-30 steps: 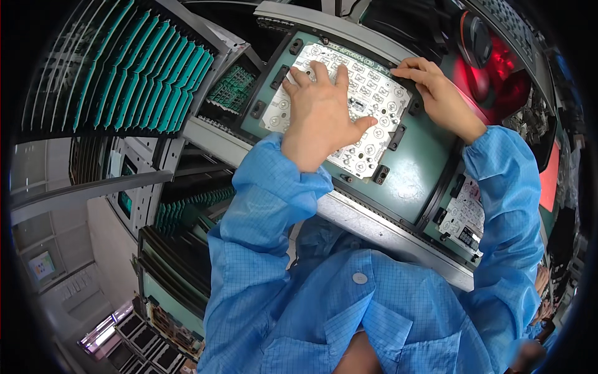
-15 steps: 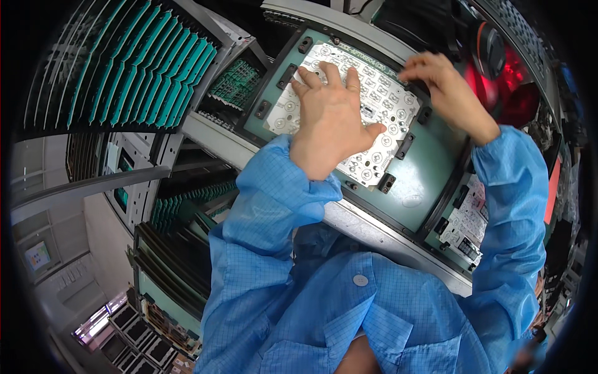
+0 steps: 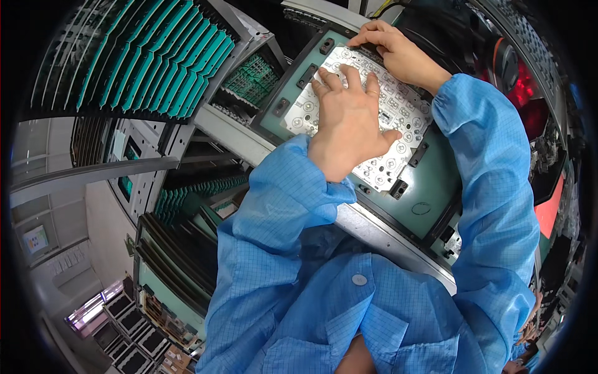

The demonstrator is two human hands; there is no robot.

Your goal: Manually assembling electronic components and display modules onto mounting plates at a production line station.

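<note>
A white printed circuit board with rows of round printed marks lies in a green fixture plate. My left hand rests on the board, palm down and fingers spread. My right hand reaches to the board's far edge, its fingers bent together with the tips at the far left corner. What those fingertips grip, if anything, is too small to make out. Black holding blocks sit around the board on the plate.
A rack of upright green boards stands at the far left, with a box of green boards beside the fixture. A metal rail runs along the near side. Cables and a red-lit device are at the far right.
My right hand has moved left along the far side, from above the far right corner to the far left corner. My left hand stays flat on the board. The whole view has shifted slightly.
</note>
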